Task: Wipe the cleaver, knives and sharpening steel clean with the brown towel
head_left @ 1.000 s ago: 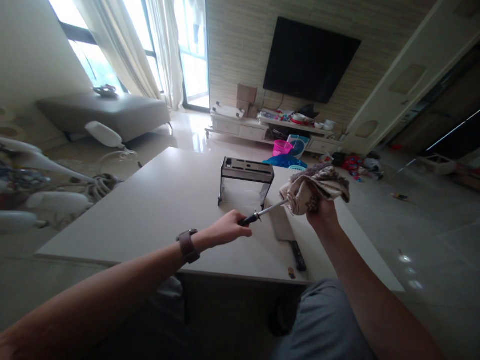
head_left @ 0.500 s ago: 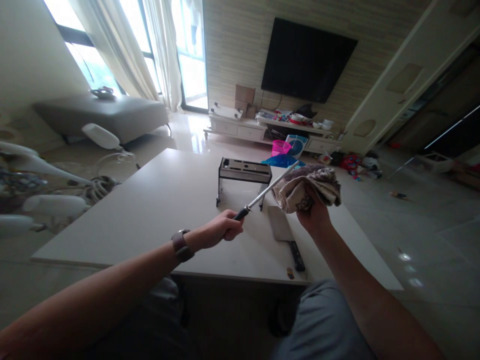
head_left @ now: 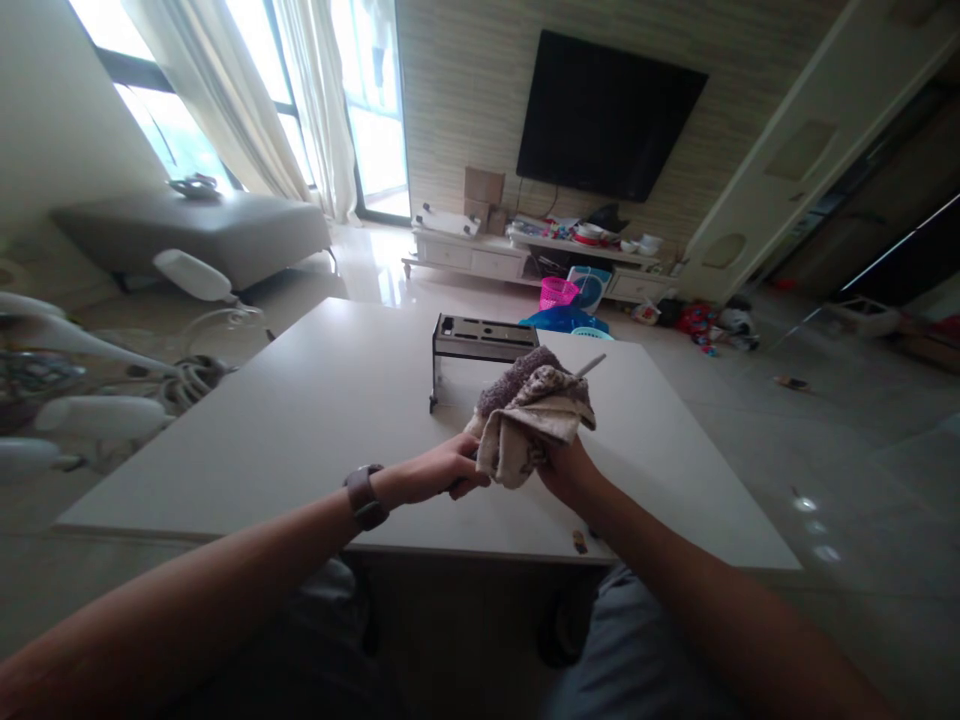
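Observation:
My left hand (head_left: 448, 467) is closed round the handle of a sharpening steel (head_left: 591, 365), whose pale rod tip pokes out past a bunched towel. The handle is mostly covered. My right hand (head_left: 564, 468) grips the brown and beige towel (head_left: 536, 410), which wraps over the rod near the handle. Behind the towel stands a knife block (head_left: 487, 337) with a slotted top and clear sides, its right part covered. The cleaver on the table is hidden beneath my right hand and forearm. A small brown and yellow object (head_left: 579, 541) lies near the front edge.
The white table (head_left: 337, 400) reaches across in front of my knees. White lamp arms (head_left: 105, 415) crowd its left side. Beyond it are a pink basket (head_left: 559, 293), a blue tub (head_left: 562, 319) and a low cabinet (head_left: 469, 257) under a television (head_left: 611, 115).
My right hand has brought the towel left and down along the rod, from the tip end to the handle end. The towel now covers most of the rod; the cleaver is no longer visible.

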Available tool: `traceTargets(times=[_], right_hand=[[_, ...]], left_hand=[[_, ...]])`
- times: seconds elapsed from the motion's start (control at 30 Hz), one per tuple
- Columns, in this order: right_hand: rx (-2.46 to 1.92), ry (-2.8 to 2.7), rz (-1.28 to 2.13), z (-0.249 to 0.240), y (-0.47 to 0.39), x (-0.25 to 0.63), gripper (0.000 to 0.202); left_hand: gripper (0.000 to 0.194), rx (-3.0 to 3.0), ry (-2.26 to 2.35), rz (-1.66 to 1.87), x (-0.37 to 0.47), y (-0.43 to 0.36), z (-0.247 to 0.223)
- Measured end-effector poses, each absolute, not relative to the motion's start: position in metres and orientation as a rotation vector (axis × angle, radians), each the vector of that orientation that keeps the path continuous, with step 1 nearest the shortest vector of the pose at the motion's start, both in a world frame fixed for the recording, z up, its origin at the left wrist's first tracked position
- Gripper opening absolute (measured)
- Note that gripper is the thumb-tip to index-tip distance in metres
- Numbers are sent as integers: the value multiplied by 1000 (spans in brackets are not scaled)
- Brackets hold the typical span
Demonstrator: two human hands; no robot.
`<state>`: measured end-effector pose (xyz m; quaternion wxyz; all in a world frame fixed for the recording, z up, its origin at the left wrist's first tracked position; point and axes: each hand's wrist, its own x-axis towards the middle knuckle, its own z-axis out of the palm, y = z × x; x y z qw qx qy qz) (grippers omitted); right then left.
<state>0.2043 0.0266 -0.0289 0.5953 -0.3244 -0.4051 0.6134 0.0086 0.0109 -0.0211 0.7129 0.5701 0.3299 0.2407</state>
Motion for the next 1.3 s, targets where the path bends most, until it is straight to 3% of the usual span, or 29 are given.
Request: traceTargets(times=[0.2,0.63,0.8,0.93,1.3], right_hand=[[-787,-901,1363,-24,25,199,41],[-703,-771,1071,-14,94,279,27],[-698,-726,979,-12,105,304,27],[-700,-700,1101,-13,105,305,22],[-695,-779,1343,-15,60,241,31]], left_hand=[[19,1542,881,504,11,13,-20],[25,1912,1220,565,10,10,-13],[28,1761,1210,557,9,8,-8],[33,1432,1093,530,6,6,-6],[40,1004,597,593,10,7,-13]])
